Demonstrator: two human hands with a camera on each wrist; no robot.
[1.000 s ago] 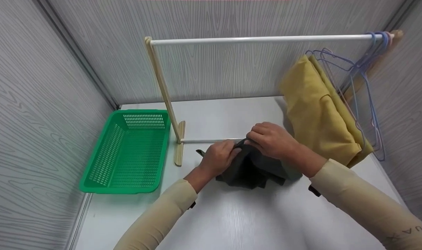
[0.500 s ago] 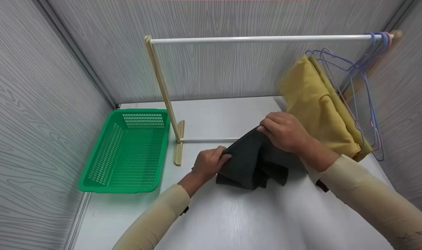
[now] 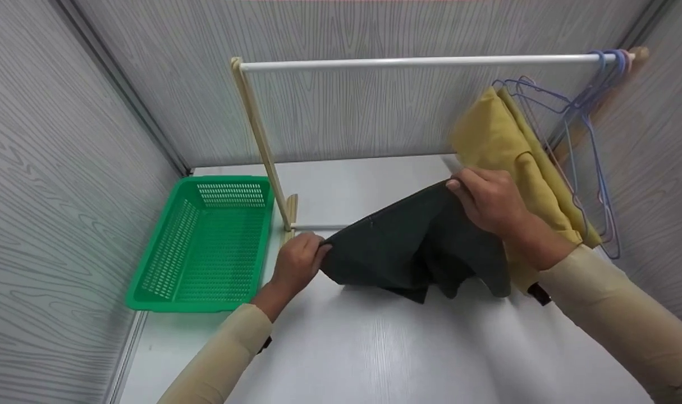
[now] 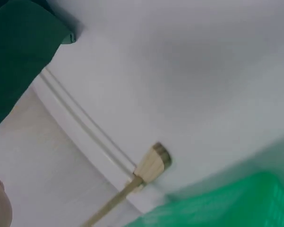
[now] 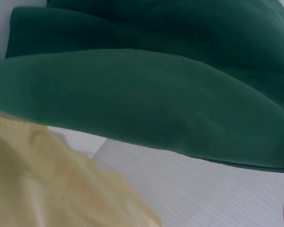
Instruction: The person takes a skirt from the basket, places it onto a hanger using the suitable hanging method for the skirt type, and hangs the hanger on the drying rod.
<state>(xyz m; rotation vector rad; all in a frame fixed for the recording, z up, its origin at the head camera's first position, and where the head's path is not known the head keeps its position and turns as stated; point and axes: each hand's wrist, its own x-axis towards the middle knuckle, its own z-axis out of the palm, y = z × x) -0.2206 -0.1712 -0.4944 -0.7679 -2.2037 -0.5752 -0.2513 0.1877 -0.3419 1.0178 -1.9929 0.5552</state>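
Note:
A dark green cloth garment (image 3: 391,241) is stretched between both hands over the white table. My left hand (image 3: 297,261) pinches its left top corner, thumb on the near side. Higher and to the right, my right hand (image 3: 489,202) grips the other end of the same edge. The top edge runs taut and slanted; the lower part hangs in loose folds. In the right wrist view the green fabric (image 5: 132,99) fills most of the upper half. One lower flap of the fabric (image 4: 23,52) shows at the upper left of the left wrist view.
A green plastic basket (image 3: 217,258) sits at the left. Behind the hands stands a clothes rack with a white rail (image 3: 408,63) and wooden legs. Yellow garments (image 3: 500,146) and several blue and pink hangers (image 3: 593,146) hang at its right end.
My hands have moved apart, the left down and leftward, the right up and rightward. The bunched green garment has spread out between them, its top edge pulled straight.

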